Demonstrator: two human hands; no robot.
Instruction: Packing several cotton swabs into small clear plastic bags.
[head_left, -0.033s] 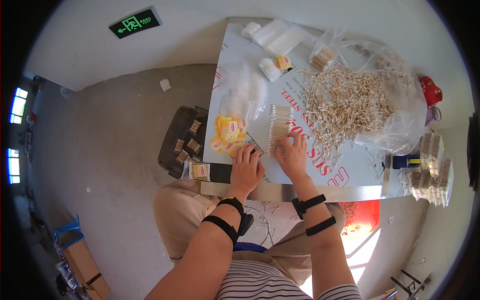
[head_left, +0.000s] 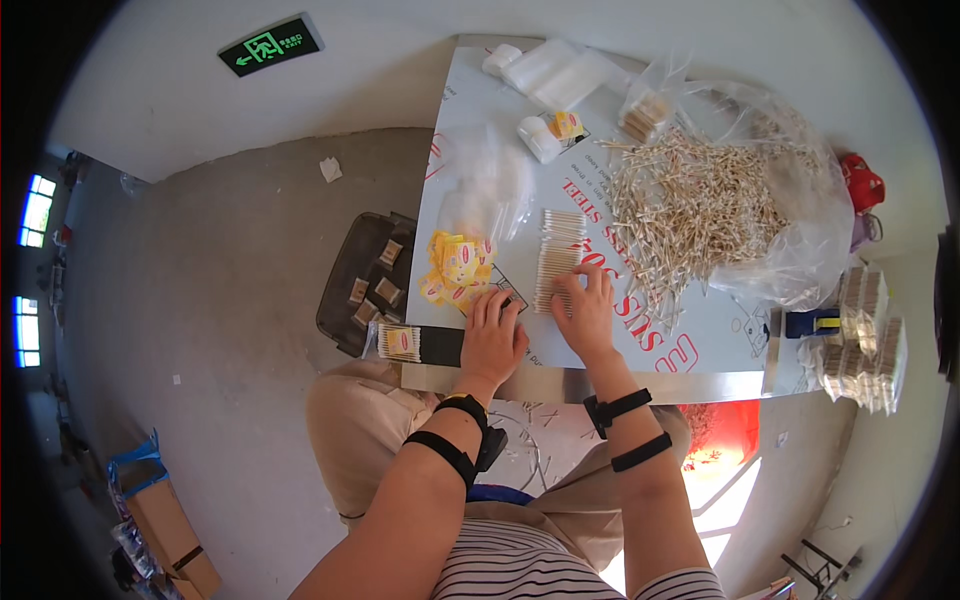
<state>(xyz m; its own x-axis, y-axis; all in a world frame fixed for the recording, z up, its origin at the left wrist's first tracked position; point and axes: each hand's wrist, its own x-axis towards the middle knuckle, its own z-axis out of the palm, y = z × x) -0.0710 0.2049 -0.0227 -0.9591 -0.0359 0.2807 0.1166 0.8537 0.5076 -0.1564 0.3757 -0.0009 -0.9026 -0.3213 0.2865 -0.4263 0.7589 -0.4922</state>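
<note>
My left hand (head_left: pixel 492 338) rests palm down near the table's front edge, fingers stretched out and apart. Its fingertips reach the lower edge of a pile of yellow printed cards (head_left: pixel 460 262). Beside its wrist, a black strip (head_left: pixel 440 346) carries a clear bag of cotton swabs with a yellow card (head_left: pixel 400 343). My right hand (head_left: pixel 588 318) lies over the lower right end of a neat row of cotton swabs (head_left: pixel 560 250), thumb and fingers apart and touching them. Any swab beneath its fingers is hidden.
A heap of loose cotton swabs (head_left: pixel 690 205) spills from a clear plastic bag (head_left: pixel 800 270) on the right. Clear bags (head_left: pixel 490 180) lie beyond the cards. A dark bin (head_left: pixel 345 270) with several packs stands left of the table. Stacked swab packs (head_left: pixel 865 350) sit far right.
</note>
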